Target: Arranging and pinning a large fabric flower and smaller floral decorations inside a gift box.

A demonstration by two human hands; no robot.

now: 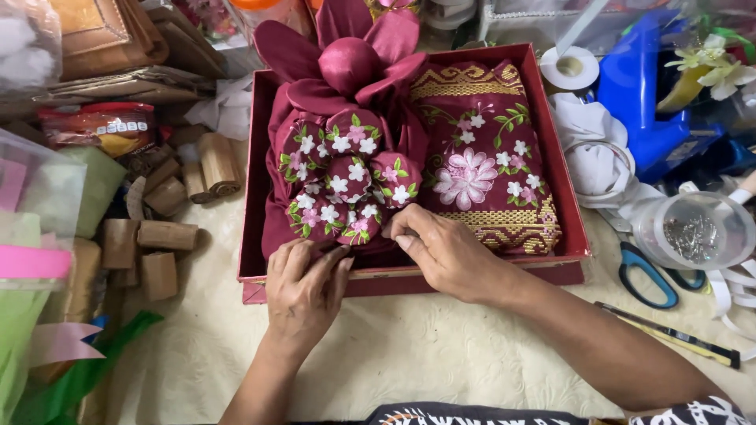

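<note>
From the head camera, the left hand lay with its fingers pressed down on the near edge of the maroon cloth, which sat gathered into a rosette of flowered puffs in the left half of the red box. The right hand pinched that cloth just beside the lowest puffs; whether a pin sat between the fingertips could not be made out. The folded embroidered fabric filled the right half of the box, touching the rosette. A tug too firm might have pulled the puffs loose or dragged the bundle against the folded piece. The open tub of pins stood near the right forearm beside the blue scissors, so a careless elbow could have tipped it.
</note>
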